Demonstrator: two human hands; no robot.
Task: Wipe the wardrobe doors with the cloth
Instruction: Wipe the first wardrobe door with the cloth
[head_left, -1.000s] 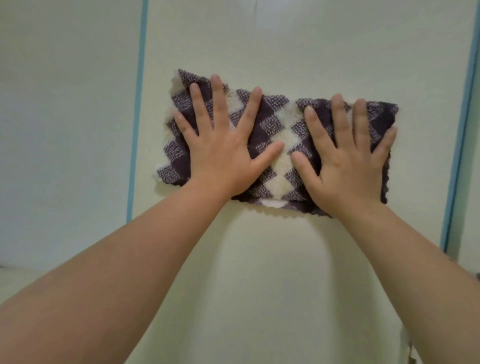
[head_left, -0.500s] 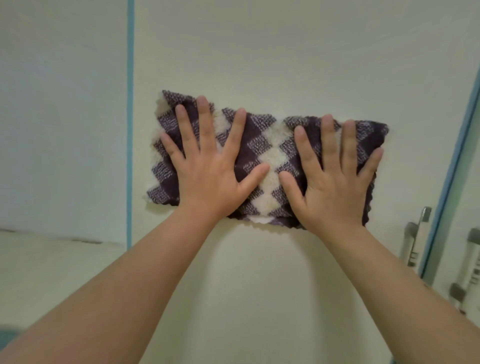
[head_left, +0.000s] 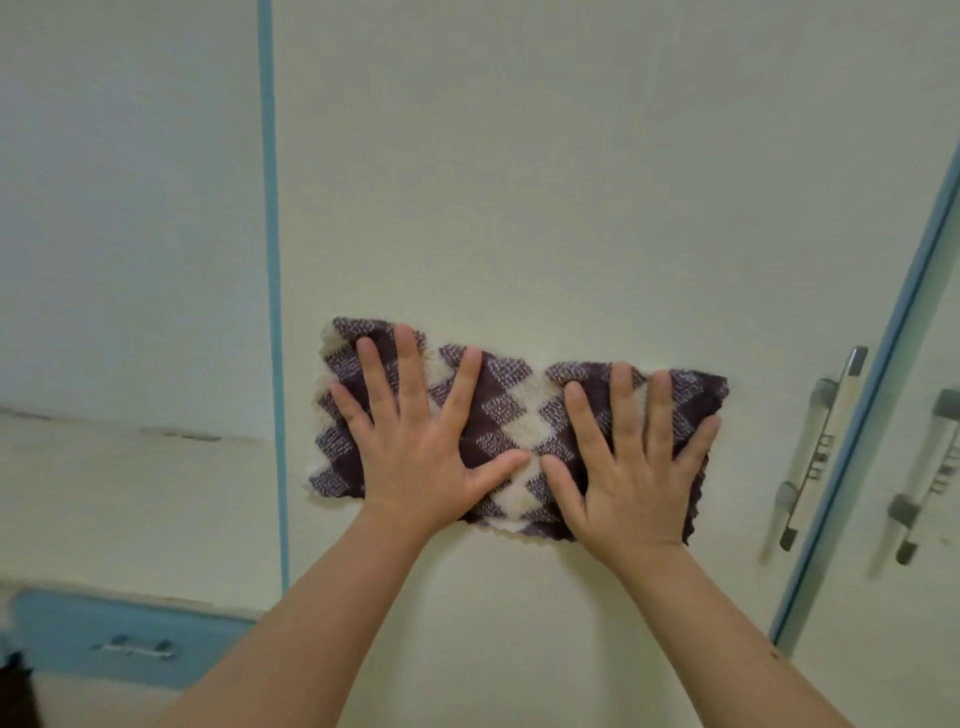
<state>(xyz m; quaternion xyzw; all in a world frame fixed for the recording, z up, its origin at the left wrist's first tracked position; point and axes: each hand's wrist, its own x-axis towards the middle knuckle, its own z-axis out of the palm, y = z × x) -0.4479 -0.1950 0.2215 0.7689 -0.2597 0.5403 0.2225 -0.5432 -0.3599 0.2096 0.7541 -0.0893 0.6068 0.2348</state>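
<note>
I see my left hand (head_left: 421, 447) and my right hand (head_left: 631, 467) pressed flat on the purple and cream zigzag cloth (head_left: 511, 410), side by side, thumbs almost touching. The fingers (head_left: 410, 364) of both are straight and spread apart, not curled around anything. The cloth lies against the pale wardrobe door (head_left: 571, 208), between the blue strip (head_left: 270, 260) on the left and the metal handle (head_left: 821, 447) on the right.

The left hand (head_left: 415, 447) and right hand (head_left: 631, 467) press a purple-and-cream zigzag cloth (head_left: 511, 410) flat against the pale wardrobe door (head_left: 571, 182), fingers spread and thumbs nearly meeting. From the cloth, a metal handle (head_left: 821, 447) lies at 3 o'clock, an upright blue strip (head_left: 270, 260) at 9 o'clock and a blue drawer (head_left: 130, 623) at 7 o'clock.
</note>
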